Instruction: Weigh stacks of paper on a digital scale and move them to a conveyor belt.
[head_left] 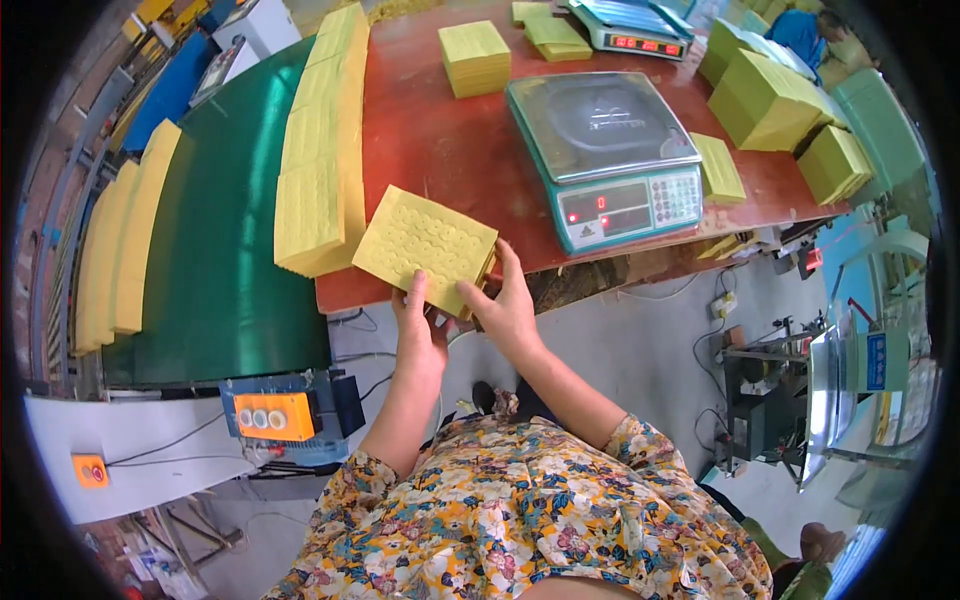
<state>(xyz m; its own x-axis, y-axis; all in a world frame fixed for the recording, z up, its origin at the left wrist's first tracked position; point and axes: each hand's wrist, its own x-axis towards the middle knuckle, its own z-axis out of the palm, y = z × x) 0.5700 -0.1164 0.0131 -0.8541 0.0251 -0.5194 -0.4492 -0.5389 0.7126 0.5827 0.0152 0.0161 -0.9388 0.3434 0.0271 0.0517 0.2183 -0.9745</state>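
Observation:
Both my hands grip a stack of yellow embossed paper sheets (425, 245) over the near edge of the red table. My left hand (420, 330) holds it from the near side, thumb on top and the other fingers partly hidden beneath. At the right corner, my right hand (505, 305) presses its thumb on the top sheet with its fingers along the side. A digital scale (605, 150) with a bare metal pan and lit red display stands to the right of the stack. Left of my hands is a long row of yellow paper stacks (318, 150).
A green conveyor belt (215, 230) runs at the left, with more yellow stacks (135, 240) along its far side. An orange button box (273, 415) hangs at its end. On the red table (420, 130) are further stacks (765, 100) and a second scale (635, 25). Someone in blue (797, 38) is at back right.

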